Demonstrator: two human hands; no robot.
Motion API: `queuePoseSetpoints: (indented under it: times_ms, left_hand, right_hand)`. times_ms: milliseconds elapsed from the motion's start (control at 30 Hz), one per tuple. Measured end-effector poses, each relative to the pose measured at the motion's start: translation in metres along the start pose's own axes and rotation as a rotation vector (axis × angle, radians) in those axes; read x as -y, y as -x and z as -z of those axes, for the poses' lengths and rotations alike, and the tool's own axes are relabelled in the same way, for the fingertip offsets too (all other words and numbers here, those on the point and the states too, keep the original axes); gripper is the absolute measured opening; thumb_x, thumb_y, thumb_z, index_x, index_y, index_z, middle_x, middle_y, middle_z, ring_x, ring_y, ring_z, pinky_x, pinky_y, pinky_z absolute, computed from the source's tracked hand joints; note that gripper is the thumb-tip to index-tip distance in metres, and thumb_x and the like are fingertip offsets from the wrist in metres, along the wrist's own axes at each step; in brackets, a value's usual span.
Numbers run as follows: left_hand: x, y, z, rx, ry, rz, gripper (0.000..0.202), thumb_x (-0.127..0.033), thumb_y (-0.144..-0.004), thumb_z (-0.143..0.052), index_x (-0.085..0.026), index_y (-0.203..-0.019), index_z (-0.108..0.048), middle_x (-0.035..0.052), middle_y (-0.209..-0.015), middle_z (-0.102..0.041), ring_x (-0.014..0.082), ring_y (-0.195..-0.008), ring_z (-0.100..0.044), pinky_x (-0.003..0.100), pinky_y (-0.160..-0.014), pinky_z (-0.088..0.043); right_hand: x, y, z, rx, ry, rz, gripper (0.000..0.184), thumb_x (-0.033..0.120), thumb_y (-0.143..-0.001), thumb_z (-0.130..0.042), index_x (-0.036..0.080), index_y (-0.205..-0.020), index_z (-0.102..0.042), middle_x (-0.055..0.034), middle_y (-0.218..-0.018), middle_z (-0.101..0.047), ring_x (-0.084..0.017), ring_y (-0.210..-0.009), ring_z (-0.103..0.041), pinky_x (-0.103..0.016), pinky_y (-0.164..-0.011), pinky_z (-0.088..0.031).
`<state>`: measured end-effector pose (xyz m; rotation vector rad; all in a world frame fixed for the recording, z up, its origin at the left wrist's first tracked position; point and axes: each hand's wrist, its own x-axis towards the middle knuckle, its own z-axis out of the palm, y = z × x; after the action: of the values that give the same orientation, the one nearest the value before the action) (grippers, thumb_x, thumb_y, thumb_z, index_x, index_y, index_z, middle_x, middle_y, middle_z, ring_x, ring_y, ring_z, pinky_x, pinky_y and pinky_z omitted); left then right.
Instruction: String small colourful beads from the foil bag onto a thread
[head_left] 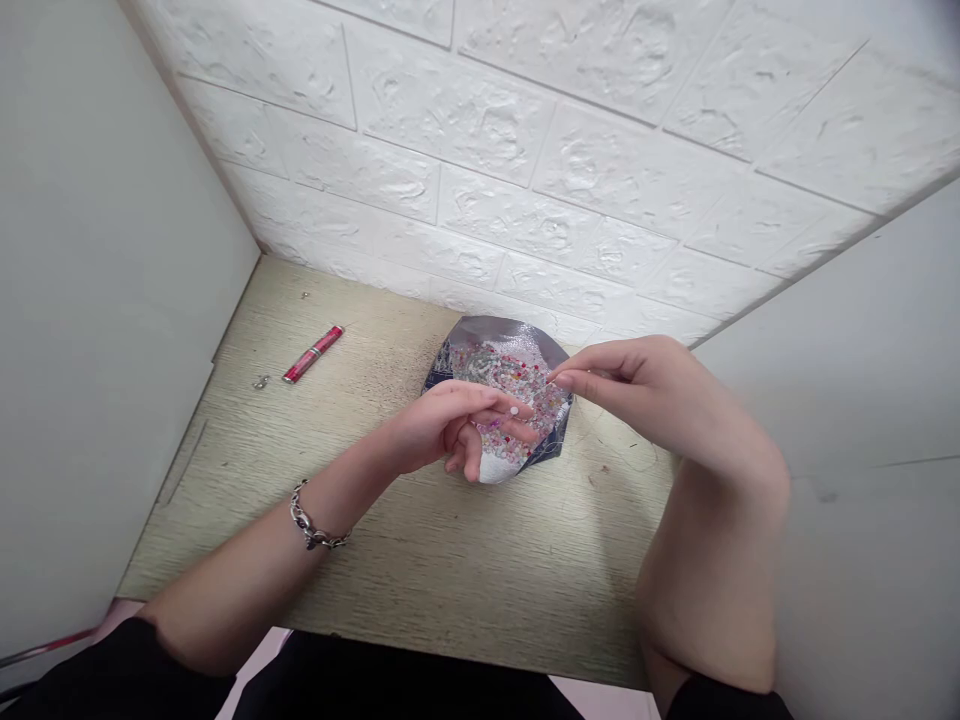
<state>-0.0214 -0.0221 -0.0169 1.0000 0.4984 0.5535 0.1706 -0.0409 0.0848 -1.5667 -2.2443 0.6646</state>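
My left hand [469, 425] is turned partly palm up over a bag of beads, its first fingers stretched out and the others curled. A small white bead [514, 411] rests on its fingers. At the right side of the bag, my right hand [611, 375] pinches a thin strand, seemingly thread, between thumb and forefinger; whether a needle is on it I cannot tell. Fine thread [630, 445] trails over the table below that hand. The opened silvery bag [491, 468] holds many small pink, red, white and clear beads [525, 375].
On the left of the wooden table [450, 570] lies a red tube-shaped item [313, 354]. Beside it is a small silvery piece [261, 382]. A white brick-patterned wall [487, 220] stands behind, with pale panels at the left [97, 300] and right [847, 400].
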Motion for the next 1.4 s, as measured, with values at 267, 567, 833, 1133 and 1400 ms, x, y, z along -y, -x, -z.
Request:
queuePoseSetpoints:
  times_ms: [267, 567, 833, 1133, 1400]
  left_hand:
    - [0.0014, -0.0019, -0.0038, -0.084, -0.167, 0.035, 0.042, -0.04, -0.078, -0.041, -0.016, -0.112, -0.051, 0.015, -0.118, -0.053, 0.005, -0.042, -0.056, 0.017, -0.031, -0.027]
    - [0.0021, -0.0046, -0.0074, -0.119, -0.411, 0.147, 0.042, -0.044, -0.08, -0.037, -0.019, -0.111, -0.049, 0.0092, -0.117, -0.054, 0.0017, -0.041, -0.051, 0.017, -0.034, -0.027]
    - [0.0013, -0.0061, -0.0088, -0.101, -0.472, 0.177, 0.035, -0.037, -0.079, -0.039, -0.018, -0.108, -0.048, 0.007, -0.109, -0.058, 0.0009, -0.04, -0.049, 0.016, -0.034, -0.027]
    - [0.005, -0.0087, -0.0068, -0.131, -0.473, 0.096, 0.034, -0.046, -0.077, -0.042, -0.016, -0.09, -0.052, 0.0047, -0.098, -0.059, 0.0003, -0.038, -0.049, 0.014, -0.03, -0.025]
    - [0.0063, -0.0083, -0.0075, -0.167, -0.494, 0.057, 0.033, -0.044, -0.076, -0.045, -0.016, -0.092, -0.054, 0.0046, -0.095, -0.06, 0.001, -0.039, -0.05, 0.014, -0.031, -0.026]
  right_hand:
    - [0.0002, 0.0049, 0.0045, -0.122, -0.08, 0.001, 0.026, 0.041, -0.077, -0.047, 0.021, -0.075, -0.064, -0.001, -0.063, -0.057, -0.011, -0.057, -0.047, -0.023, -0.049, -0.035]
    - [-0.0007, 0.0059, 0.0065, -0.384, -0.071, -0.071, 0.024, 0.041, -0.075, -0.049, 0.02, -0.074, -0.061, 0.0009, -0.055, -0.045, -0.009, -0.05, -0.039, -0.022, -0.043, -0.029]
    - [-0.0068, 0.0045, 0.0082, -0.399, -0.052, -0.064, 0.024, 0.041, -0.076, -0.047, 0.021, -0.074, -0.06, 0.0, -0.054, -0.047, -0.012, -0.05, -0.041, -0.025, -0.046, -0.031]
    - [-0.0039, 0.0057, 0.0075, -0.389, -0.038, -0.065, 0.024, 0.041, -0.076, -0.047, 0.021, -0.075, -0.06, -0.0008, -0.054, -0.046, -0.012, -0.05, -0.041, -0.025, -0.044, -0.03]
    - [-0.0006, 0.0089, 0.0066, -0.385, -0.028, -0.057, 0.024, 0.04, -0.078, -0.047, 0.02, -0.075, -0.06, 0.0, -0.056, -0.045, -0.01, -0.051, -0.039, -0.023, -0.045, -0.031]
